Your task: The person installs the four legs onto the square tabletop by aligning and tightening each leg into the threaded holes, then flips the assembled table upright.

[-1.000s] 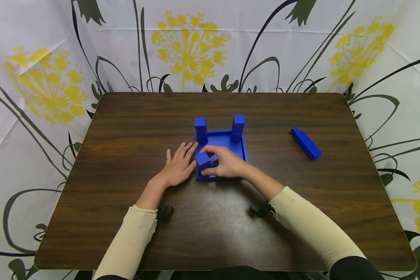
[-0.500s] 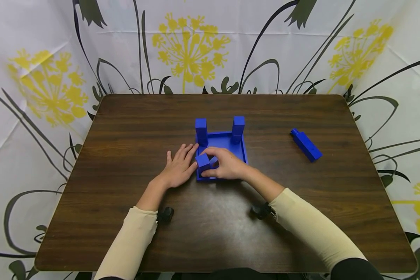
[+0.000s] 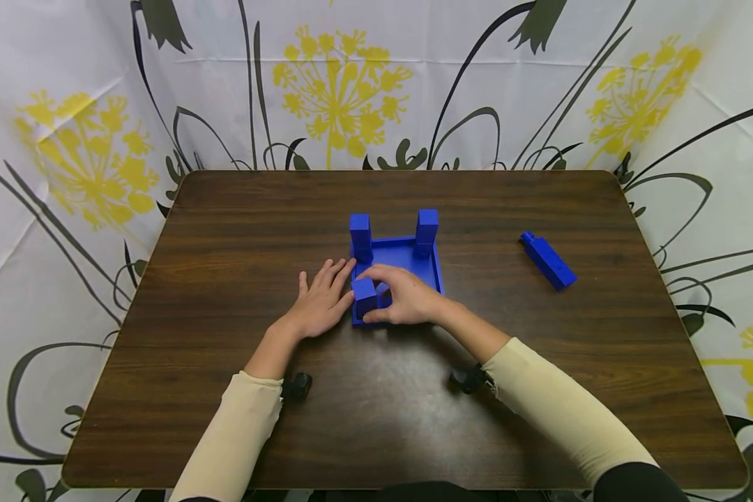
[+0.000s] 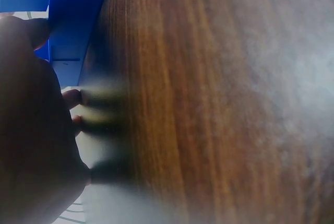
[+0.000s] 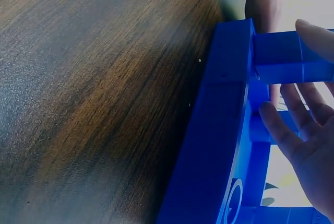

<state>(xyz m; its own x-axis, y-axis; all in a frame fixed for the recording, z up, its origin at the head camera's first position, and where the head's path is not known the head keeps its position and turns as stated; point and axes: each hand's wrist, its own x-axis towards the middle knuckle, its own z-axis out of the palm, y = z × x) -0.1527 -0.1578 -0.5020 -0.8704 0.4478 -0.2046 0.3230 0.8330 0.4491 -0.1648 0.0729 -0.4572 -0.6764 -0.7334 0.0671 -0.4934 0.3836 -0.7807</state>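
A square blue tray-like base (image 3: 392, 242) with raised edges lies on the table, a blue square post standing at each of its two far corners. My right hand (image 3: 408, 296) holds another blue post (image 3: 364, 296) at the near left corner, thumb on the near side and fingers behind. In the right wrist view this post (image 5: 279, 57) stands upright inside the corner, the thumb against it. Flat along the left edge of the base lies my left hand (image 3: 316, 303), fingers straight and fingertips at the rim. The left wrist view shows its thumb beside the post.
A loose blue post (image 3: 549, 261) with a narrow round peg at one end lies on the table (image 3: 508, 418) to the right. The far left post (image 3: 360, 237) and far right post (image 3: 426, 231) rise behind my right hand. A flowered curtain surrounds the table.
The post in my right hand has turned slightly, its top now squarer to the base. My right thumb and fingers have shifted a little with it. The left hand stays in place.
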